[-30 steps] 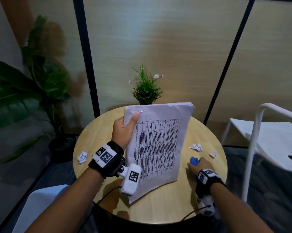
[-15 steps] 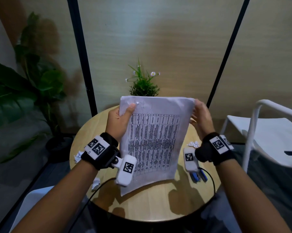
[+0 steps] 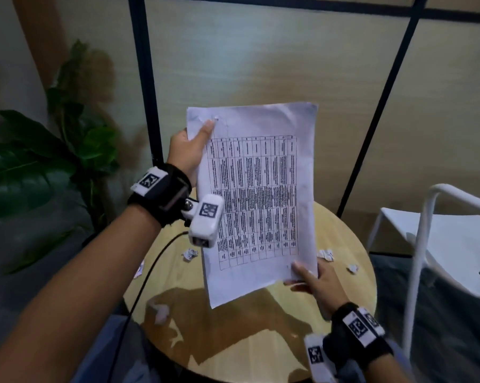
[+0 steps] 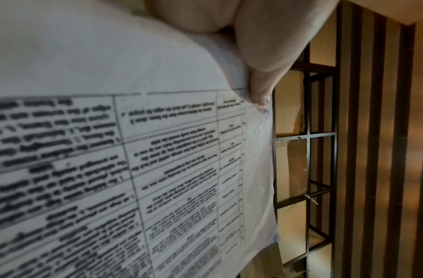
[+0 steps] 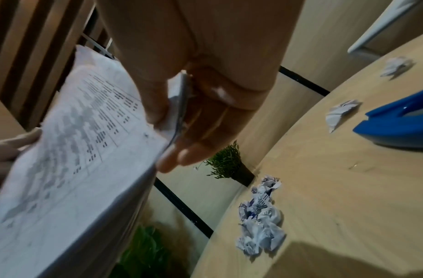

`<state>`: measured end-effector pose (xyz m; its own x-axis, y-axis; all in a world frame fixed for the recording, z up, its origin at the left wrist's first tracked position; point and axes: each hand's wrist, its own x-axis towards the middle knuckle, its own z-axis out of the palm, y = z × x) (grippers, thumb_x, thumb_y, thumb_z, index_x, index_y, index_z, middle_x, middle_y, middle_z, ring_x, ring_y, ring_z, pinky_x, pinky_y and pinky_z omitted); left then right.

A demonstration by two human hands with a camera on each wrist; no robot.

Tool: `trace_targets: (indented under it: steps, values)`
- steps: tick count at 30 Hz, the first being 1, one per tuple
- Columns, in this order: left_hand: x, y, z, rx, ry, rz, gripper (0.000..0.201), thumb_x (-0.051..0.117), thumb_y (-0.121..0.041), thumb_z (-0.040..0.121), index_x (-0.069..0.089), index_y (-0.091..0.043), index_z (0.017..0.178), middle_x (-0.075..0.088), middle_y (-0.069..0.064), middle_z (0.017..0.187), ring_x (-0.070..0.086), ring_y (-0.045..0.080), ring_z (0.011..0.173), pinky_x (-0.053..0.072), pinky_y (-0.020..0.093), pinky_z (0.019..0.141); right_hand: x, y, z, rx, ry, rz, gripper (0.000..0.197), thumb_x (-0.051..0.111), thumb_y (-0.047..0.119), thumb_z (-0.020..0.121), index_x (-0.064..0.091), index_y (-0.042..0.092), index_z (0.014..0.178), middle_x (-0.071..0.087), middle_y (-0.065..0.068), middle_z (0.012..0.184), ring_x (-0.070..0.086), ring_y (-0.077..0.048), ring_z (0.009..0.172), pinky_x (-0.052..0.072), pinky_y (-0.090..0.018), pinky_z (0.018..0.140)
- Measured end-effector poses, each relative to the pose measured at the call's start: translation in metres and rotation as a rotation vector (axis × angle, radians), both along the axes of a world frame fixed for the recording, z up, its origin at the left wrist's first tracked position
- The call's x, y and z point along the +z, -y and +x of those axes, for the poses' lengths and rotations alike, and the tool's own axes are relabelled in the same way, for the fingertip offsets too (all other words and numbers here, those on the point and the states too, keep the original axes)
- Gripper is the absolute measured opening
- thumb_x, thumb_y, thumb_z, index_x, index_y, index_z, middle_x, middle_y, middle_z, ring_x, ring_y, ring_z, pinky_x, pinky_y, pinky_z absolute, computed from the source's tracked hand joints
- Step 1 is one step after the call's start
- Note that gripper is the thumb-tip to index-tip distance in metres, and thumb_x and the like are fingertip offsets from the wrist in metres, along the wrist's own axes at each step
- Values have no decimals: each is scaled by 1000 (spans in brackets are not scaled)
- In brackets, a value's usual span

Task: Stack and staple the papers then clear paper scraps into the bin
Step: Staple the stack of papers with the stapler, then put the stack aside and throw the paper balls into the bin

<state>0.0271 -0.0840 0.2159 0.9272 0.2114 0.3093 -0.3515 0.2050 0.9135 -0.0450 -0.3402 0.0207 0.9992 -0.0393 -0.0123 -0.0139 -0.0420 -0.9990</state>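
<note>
Left hand (image 3: pixel 187 153) pinching the paper stack (image 3: pixel 257 200) at its upper left corner, thumb laid flat on the front sheet just below a small mark there, perhaps a staple, too small to tell. Right hand (image 3: pixel 315 280) gripping the lower right corner, thumb on the printed face, fingers (image 5: pixel 205 120) behind. Held upright in mid-frame above the round wooden table (image 3: pixel 344 299), clear of its surface. Gripped at opposite corners, probably to keep the sheets squared and flat for a check of the fastened corner.

White sheets, front one printed with a dense black table of columns and rows; edges closely aligned, lower edge bowing slightly.

Crumpled paper scraps (image 3: pixel 189 254) scattered on the tabletop at left and right of the stack, still to be cleared. Blue stapler (image 5: pixel 396 122) lying on the table at the right edge of the right wrist view. No bin in sight.
</note>
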Motion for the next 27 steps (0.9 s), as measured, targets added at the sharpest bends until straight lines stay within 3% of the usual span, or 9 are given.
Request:
trace_targets:
  steps: [3,6,7,12,14,17,19,24,27]
  values:
    - [5,10,19,-3,-49,-21,17,56,-22,93,62,-10,81,71,-3,67,68,8,57,57,21,56,0,7,-6,-22,17,141,44,73,35,77,58,0,97,66,-10,64,65,-23,52,54,-29,50]
    - [-19,27,45,-13,-103,52,22,48,-21,97,61,-4,102,69,11,95,65,23,85,55,38,84,1,15,-4,-88,57,236,10,56,11,91,56,3,96,64,-4,58,60,-17,41,50,-23,43]
    - [-32,37,51,-27,-140,125,27,45,-21,99,58,-3,112,66,13,104,63,24,93,52,39,85,2,17,-2,-114,57,265,6,51,6,93,56,5,96,64,-3,58,58,-15,40,50,-21,41]
    - [-145,94,50,-229,-238,363,36,39,-19,100,44,-8,134,55,6,130,53,23,120,42,36,103,-6,37,29,-318,15,338,10,49,6,95,54,4,103,60,-9,69,59,-11,40,49,-17,40]
    - [-186,111,55,-308,-309,461,36,38,-18,100,39,-11,136,52,8,135,61,29,112,54,39,90,-12,51,47,-389,-21,377,15,48,5,96,51,3,111,58,-13,73,60,-10,41,50,-16,41]
    - [-225,135,77,-443,-507,353,41,32,-15,101,26,-16,142,39,15,146,70,16,55,57,26,49,-22,73,78,-443,-96,410,20,45,2,97,48,0,117,57,-15,76,60,-9,39,50,-16,39]
    - [-231,147,97,-446,-581,285,42,28,-12,102,23,-13,144,38,19,145,65,10,42,55,22,43,-26,83,100,-458,-162,392,26,44,-1,96,46,-7,122,57,-18,77,61,-11,38,50,-17,38]
    - [-237,164,151,-395,-667,156,41,25,-10,102,27,-8,143,45,26,138,65,12,40,53,22,39,-26,98,169,-499,-273,332,37,44,-4,95,37,-19,128,57,-23,76,59,-16,32,50,-20,35]
    - [-241,164,181,-340,-691,108,38,26,-11,103,31,-6,140,51,28,131,65,12,39,52,21,37,-24,98,211,-493,-314,309,39,45,-7,94,35,-21,129,56,-28,93,58,-19,31,50,-22,34]
